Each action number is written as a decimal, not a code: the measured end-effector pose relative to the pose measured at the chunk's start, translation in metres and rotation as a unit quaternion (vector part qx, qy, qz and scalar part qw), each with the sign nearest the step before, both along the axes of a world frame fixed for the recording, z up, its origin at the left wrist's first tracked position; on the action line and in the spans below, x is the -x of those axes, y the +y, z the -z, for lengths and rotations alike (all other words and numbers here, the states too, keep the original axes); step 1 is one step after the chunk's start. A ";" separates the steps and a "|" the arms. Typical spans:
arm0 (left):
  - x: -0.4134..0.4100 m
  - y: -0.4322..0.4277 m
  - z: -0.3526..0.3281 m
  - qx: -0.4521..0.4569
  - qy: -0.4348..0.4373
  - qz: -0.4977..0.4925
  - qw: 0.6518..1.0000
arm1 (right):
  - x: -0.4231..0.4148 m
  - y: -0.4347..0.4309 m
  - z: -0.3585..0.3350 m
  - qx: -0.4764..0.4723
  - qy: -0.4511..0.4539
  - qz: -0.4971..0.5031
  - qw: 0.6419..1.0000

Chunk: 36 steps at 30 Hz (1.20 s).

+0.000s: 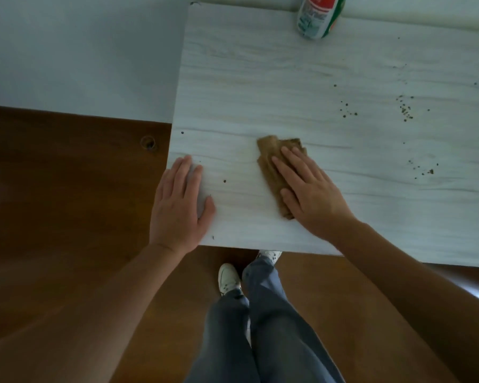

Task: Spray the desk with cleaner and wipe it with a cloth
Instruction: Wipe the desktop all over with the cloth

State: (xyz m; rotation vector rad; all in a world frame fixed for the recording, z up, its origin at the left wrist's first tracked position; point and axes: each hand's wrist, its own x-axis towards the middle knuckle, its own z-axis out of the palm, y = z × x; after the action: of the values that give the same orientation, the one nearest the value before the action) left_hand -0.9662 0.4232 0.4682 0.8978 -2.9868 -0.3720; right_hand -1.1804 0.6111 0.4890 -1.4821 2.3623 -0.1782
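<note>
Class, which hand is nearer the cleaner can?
Right. The right hand, on the cloth, is straight in front of the cleaner can; the left hand rests at the desk edge.

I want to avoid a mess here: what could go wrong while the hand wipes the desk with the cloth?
The cloth under the right hand may push the dark crumbs off the desk onto the floor.
A wide sweep may knock over the spray can at the far edge.

Cloth [271, 164] near the table's [260, 78] front-left corner.
Right grip [310, 194] lies on the cloth; left grip [177, 205] rests over the left edge; cleaner can [318, 16] stands at the far edge; crumbs [405, 110] lie toward the right.
</note>
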 end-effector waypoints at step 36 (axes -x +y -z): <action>0.001 0.000 0.003 0.023 0.014 -0.007 1.000 | -0.043 -0.068 0.018 0.145 0.005 0.049 0.988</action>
State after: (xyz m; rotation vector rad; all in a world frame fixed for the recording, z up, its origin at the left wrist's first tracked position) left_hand -0.9673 0.4236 0.4652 0.9008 -2.9493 -0.3114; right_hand -1.1374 0.5433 0.4709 -1.4915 2.5001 -0.5612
